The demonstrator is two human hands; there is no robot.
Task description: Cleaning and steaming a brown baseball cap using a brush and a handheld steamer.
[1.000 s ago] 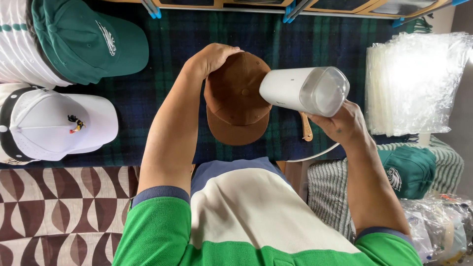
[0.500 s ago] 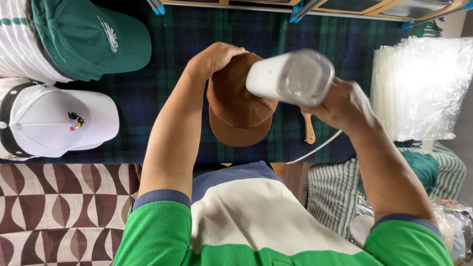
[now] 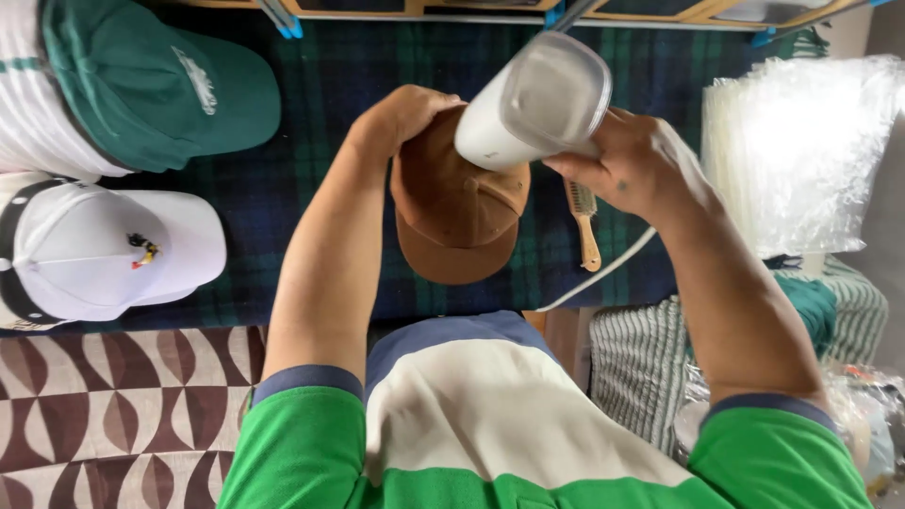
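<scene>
A brown cap (image 3: 452, 221) rests brim-toward-me on a dark green plaid cloth (image 3: 320, 170). My left hand (image 3: 401, 118) grips the cap's crown at its far side. My right hand (image 3: 627, 165) holds a white handheld steamer (image 3: 528, 104), tilted above the cap's right side. A white cord (image 3: 603, 273) trails from it toward me. A small wooden brush (image 3: 584, 221) lies just right of the cap, partly hidden by my right hand.
A green cap (image 3: 151, 85) and a white cap (image 3: 104, 245) sit on stacks at the left. A pile of clear plastic bags (image 3: 801, 151) stands at the right. Striped and green caps (image 3: 811, 311) lie lower right; patterned brown fabric (image 3: 113, 405) lower left.
My right hand has swung the steamer leftward and up, from beside the cap to above its right side. My left hand has stayed on the crown.
</scene>
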